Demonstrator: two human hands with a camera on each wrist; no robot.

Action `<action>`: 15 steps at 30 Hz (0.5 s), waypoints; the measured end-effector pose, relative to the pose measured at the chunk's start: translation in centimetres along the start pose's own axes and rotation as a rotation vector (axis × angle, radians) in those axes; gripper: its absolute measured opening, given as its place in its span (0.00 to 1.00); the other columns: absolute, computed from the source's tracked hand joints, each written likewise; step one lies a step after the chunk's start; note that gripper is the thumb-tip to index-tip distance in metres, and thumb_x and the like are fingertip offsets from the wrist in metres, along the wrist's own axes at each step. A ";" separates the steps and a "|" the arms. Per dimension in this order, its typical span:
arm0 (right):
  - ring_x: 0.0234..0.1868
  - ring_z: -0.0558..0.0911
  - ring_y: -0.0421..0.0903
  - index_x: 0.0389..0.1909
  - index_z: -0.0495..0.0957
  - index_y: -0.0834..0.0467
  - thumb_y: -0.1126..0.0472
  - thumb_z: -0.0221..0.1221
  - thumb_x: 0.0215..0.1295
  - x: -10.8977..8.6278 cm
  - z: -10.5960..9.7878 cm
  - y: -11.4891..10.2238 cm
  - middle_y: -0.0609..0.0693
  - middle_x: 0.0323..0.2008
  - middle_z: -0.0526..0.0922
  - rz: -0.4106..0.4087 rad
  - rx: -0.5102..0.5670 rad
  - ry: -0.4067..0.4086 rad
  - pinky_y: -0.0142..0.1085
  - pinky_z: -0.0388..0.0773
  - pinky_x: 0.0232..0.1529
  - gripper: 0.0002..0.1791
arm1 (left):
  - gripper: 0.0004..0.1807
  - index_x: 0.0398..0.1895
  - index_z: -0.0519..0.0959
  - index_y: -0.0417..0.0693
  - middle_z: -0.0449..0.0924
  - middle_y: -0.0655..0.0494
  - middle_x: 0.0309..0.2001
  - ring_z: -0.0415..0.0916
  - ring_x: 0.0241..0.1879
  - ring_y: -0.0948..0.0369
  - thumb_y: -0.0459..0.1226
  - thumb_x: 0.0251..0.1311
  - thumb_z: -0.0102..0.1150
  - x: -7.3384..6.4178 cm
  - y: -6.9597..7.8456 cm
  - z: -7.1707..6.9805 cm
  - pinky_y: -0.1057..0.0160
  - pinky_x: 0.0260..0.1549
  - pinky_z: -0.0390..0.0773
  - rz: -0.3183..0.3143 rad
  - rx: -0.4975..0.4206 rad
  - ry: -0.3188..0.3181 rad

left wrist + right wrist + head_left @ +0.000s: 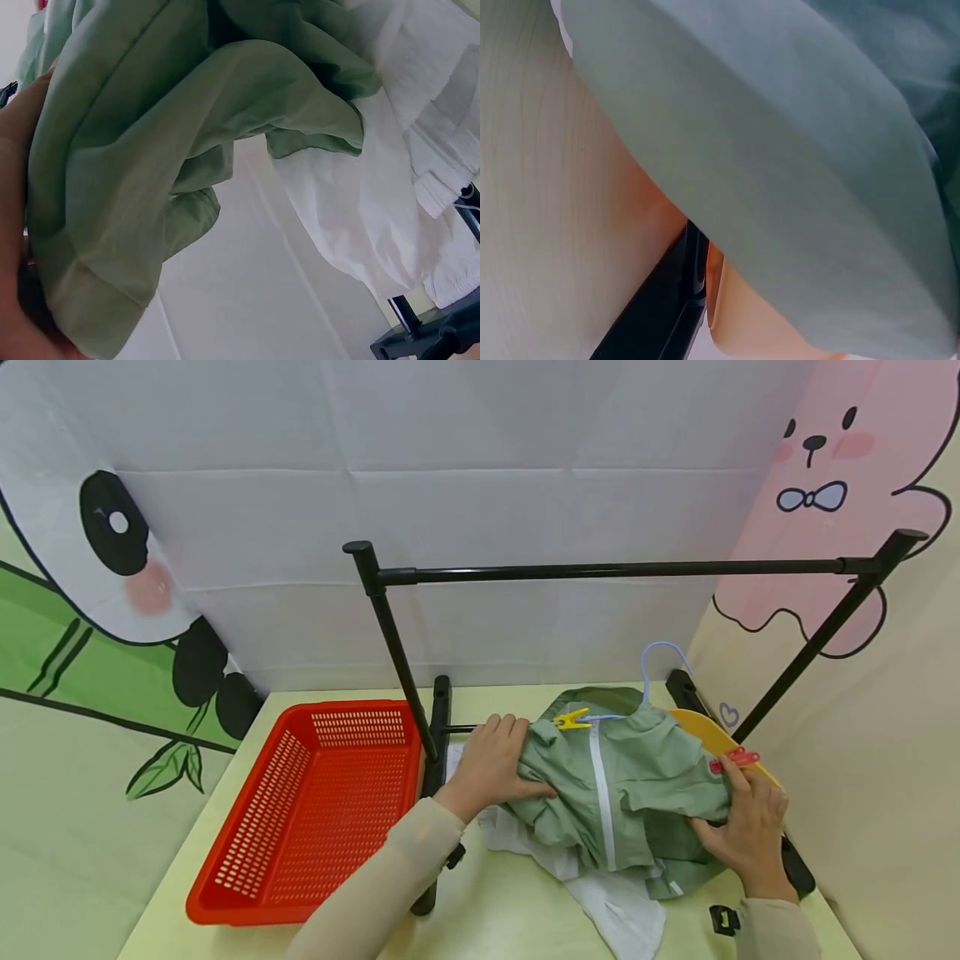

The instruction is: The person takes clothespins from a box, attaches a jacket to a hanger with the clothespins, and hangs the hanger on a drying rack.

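A green zip jacket [622,777] with a white zipper hangs on a light purple hanger [663,646], low over the table inside the rack. My left hand [491,768] grips its left-side sleeve, thumb in front; in the left wrist view, green cloth [135,165] drapes beside that hand. On the other side my right hand [750,827] holds the right-side sleeve, right beside a red clothespin [738,759]. A yellow clothespin [572,720] is clipped near the collar. Green fabric [780,187] fills much of the right wrist view and hides the fingers there.
A black clothes rack [615,570] stands over the jacket. To its left sits a red perforated basket [303,910]. White garments [622,902] lie under the jacket, and a yellow container [705,728] is partly hidden behind it.
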State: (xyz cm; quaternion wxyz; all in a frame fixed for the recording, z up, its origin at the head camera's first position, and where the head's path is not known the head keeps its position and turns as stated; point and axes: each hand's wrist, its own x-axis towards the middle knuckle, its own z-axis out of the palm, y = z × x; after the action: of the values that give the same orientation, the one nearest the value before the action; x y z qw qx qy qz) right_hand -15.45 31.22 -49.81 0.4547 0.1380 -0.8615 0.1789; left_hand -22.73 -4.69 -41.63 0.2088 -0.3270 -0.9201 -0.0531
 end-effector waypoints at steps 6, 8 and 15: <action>0.38 0.63 0.69 0.64 0.62 0.63 0.28 0.44 0.64 0.4 0.1 -0.1 0.71 0.42 0.65 -0.026 0.006 -0.003 0.58 0.52 0.36 0.45 | 0.47 0.48 0.73 0.43 0.73 0.54 0.35 0.67 0.31 0.58 0.72 0.39 0.68 -0.4 -0.4 0.1 0.64 0.29 0.71 0.056 0.069 0.071; 0.37 0.63 0.69 0.64 0.62 0.62 0.28 0.44 0.64 0.5 0.1 -0.2 0.71 0.42 0.65 -0.030 0.005 -0.009 0.58 0.52 0.37 0.45 | 0.46 0.48 0.73 0.43 0.73 0.54 0.35 0.67 0.30 0.58 0.71 0.40 0.69 -0.6 -0.5 0.2 0.64 0.28 0.71 0.061 0.086 0.093; 0.37 0.65 0.68 0.63 0.63 0.64 0.28 0.43 0.65 0.8 0.6 -0.4 0.71 0.41 0.66 -0.048 0.023 -0.023 0.58 0.52 0.38 0.44 | 0.42 0.47 0.74 0.43 0.74 0.53 0.35 0.68 0.31 0.57 0.67 0.41 0.71 -1.1 -0.9 0.1 0.63 0.27 0.72 0.056 0.129 0.152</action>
State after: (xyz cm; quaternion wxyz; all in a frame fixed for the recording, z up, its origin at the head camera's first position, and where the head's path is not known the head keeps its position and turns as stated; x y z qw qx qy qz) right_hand -16.15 30.52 -49.35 0.4474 0.1659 -0.8610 0.1762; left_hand -22.55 -6.02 -42.14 0.3002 -0.3333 -0.8937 -0.0126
